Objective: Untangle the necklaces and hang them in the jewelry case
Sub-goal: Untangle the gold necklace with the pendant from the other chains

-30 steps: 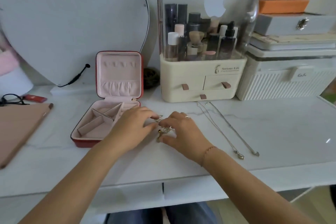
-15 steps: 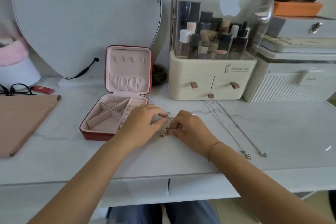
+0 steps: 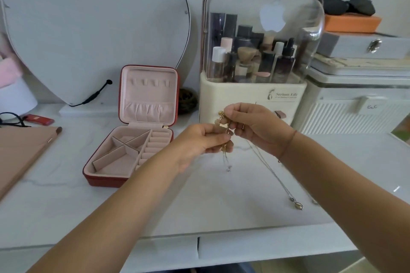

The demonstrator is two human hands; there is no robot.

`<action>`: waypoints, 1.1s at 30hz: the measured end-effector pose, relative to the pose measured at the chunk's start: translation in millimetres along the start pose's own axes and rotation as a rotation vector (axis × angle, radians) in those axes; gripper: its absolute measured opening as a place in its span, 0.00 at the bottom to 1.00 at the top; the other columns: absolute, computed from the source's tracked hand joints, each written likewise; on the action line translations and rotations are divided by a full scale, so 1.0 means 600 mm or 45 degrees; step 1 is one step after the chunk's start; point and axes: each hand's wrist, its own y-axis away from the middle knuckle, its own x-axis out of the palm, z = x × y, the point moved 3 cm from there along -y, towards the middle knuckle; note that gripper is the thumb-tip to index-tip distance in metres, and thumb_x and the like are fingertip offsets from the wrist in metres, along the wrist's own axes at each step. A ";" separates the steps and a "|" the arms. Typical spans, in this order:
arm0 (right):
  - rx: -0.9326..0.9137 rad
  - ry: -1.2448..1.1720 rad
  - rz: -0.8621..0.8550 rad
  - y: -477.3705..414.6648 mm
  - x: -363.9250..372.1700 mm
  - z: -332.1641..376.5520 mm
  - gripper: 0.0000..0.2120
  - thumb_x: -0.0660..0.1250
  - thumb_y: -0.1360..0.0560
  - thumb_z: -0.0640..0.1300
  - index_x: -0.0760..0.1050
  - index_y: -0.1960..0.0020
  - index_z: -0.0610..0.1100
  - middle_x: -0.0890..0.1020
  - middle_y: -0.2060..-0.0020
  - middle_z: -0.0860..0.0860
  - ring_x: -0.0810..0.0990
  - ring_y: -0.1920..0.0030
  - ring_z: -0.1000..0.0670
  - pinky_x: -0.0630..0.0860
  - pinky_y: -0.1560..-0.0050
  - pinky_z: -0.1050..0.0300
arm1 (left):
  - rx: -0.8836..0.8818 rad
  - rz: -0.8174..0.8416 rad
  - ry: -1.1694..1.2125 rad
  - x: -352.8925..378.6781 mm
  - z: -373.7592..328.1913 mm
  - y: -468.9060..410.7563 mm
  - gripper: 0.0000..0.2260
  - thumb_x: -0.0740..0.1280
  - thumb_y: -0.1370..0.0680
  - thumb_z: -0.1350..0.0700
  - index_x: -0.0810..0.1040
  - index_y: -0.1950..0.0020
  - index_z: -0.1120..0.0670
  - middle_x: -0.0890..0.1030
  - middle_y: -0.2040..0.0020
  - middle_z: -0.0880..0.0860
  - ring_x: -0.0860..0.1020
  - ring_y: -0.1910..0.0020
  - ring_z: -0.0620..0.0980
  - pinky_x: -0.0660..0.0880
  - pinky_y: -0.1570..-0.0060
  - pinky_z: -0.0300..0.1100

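Observation:
A small tangle of gold necklace chain (image 3: 224, 126) hangs in the air above the white marble table (image 3: 66, 201). My left hand (image 3: 202, 142) pinches its lower part and my right hand (image 3: 255, 126) pinches its upper part; a loose end dangles below my fingers. Two thin silver necklaces (image 3: 275, 177) lie stretched out on the table under my right wrist, with a pendant (image 3: 297, 205) at the near end. The red jewelry case (image 3: 133, 131) stands open to the left, its pink lid upright with small hooks and a pocket.
A clear-domed cosmetics organiser (image 3: 255, 86) stands right behind my hands. White storage boxes (image 3: 355, 104) are stacked at the right. A large round mirror (image 3: 93, 24) leans on the wall at the left, with a tan board (image 3: 20, 153) and a red item (image 3: 38, 119) near it.
Both hands have lifted the gold tangle off the table and raised it in front of the organiser. The silver necklaces stayed on the table.

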 end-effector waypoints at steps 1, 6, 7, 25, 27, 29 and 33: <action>0.020 -0.044 -0.001 -0.003 -0.007 0.003 0.03 0.64 0.23 0.38 0.76 0.52 0.43 0.82 0.62 0.49 0.74 0.62 0.54 0.68 0.60 0.61 | -0.001 -0.006 0.003 0.000 0.000 -0.007 0.05 0.68 0.25 0.59 0.80 0.50 0.57 0.84 0.60 0.54 0.83 0.57 0.50 0.75 0.42 0.45; 0.032 -0.131 -0.002 -0.023 -0.036 0.006 0.11 0.64 0.24 0.35 0.74 0.44 0.45 0.82 0.60 0.49 0.77 0.56 0.52 0.72 0.54 0.61 | 0.000 -0.049 -0.008 -0.009 0.004 -0.034 0.07 0.66 0.23 0.57 0.81 0.49 0.58 0.85 0.55 0.55 0.84 0.56 0.51 0.76 0.45 0.42; 0.025 -0.153 0.007 -0.027 -0.039 0.004 0.11 0.64 0.24 0.34 0.74 0.43 0.44 0.82 0.60 0.48 0.78 0.56 0.52 0.75 0.54 0.61 | 0.011 -0.068 -0.024 -0.011 0.004 -0.038 0.07 0.66 0.23 0.57 0.82 0.49 0.57 0.85 0.54 0.54 0.83 0.54 0.51 0.75 0.44 0.43; -0.143 0.035 0.067 -0.050 -0.067 -0.005 0.10 0.63 0.26 0.29 0.73 0.48 0.40 0.80 0.56 0.39 0.84 0.61 0.46 0.82 0.59 0.56 | 0.092 -0.139 0.173 0.002 0.018 -0.050 0.16 0.68 0.31 0.49 0.76 0.54 0.61 0.72 0.71 0.48 0.70 0.72 0.45 0.73 0.64 0.38; -0.123 -0.011 0.088 -0.047 -0.068 -0.013 0.09 0.62 0.25 0.29 0.72 0.49 0.39 0.80 0.55 0.39 0.83 0.60 0.46 0.82 0.59 0.55 | 0.090 -0.129 0.235 0.002 0.016 -0.049 0.13 0.69 0.32 0.52 0.78 0.55 0.61 0.72 0.71 0.48 0.70 0.72 0.45 0.74 0.66 0.36; -0.093 -0.068 0.116 -0.043 -0.073 -0.018 0.08 0.60 0.24 0.29 0.71 0.50 0.39 0.80 0.56 0.40 0.83 0.60 0.46 0.82 0.57 0.55 | 0.071 -0.117 0.269 0.002 0.017 -0.048 0.10 0.69 0.33 0.54 0.79 0.57 0.59 0.72 0.70 0.49 0.69 0.73 0.44 0.73 0.68 0.37; -0.022 -0.182 0.198 -0.038 -0.081 -0.023 0.07 0.58 0.23 0.30 0.71 0.50 0.40 0.79 0.61 0.43 0.83 0.60 0.46 0.82 0.57 0.55 | 0.027 -0.075 0.296 0.004 0.023 -0.047 0.06 0.69 0.33 0.54 0.82 0.62 0.55 0.72 0.70 0.50 0.67 0.74 0.44 0.65 0.71 0.37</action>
